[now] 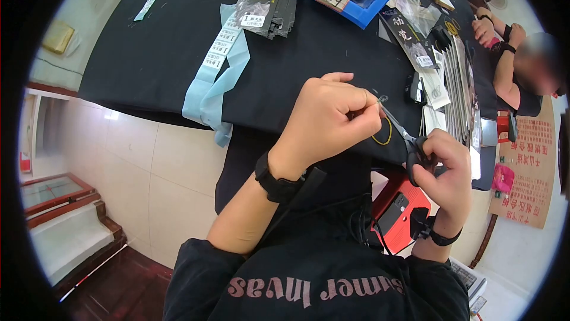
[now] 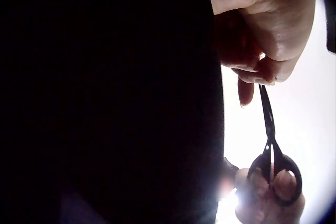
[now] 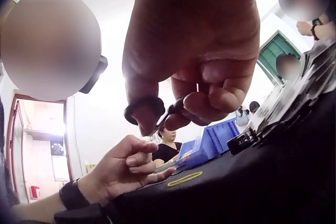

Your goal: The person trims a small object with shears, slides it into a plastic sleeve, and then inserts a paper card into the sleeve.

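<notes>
Black-handled scissors (image 1: 396,119) are held by my right hand (image 1: 445,169), with fingers and thumb through the loops. Their blades look nearly together in the left wrist view, where the scissors (image 2: 269,116) point at my left hand (image 2: 278,29). My left hand (image 1: 332,122) has curled fingers and pinches something small and thin at its fingertips, right by the blade tips; what it is cannot be made out. A yellow rubber band (image 3: 185,179) lies on the black cloth below the hands in the right wrist view.
A light blue label strip (image 1: 205,92) hangs over the table's near edge. Beyond stand stacked black packets (image 1: 264,0) and a blue bin (image 1: 350,12) of clear bags. More packets (image 1: 457,89) and a black object (image 1: 414,88) lie right. Another person sits at far right.
</notes>
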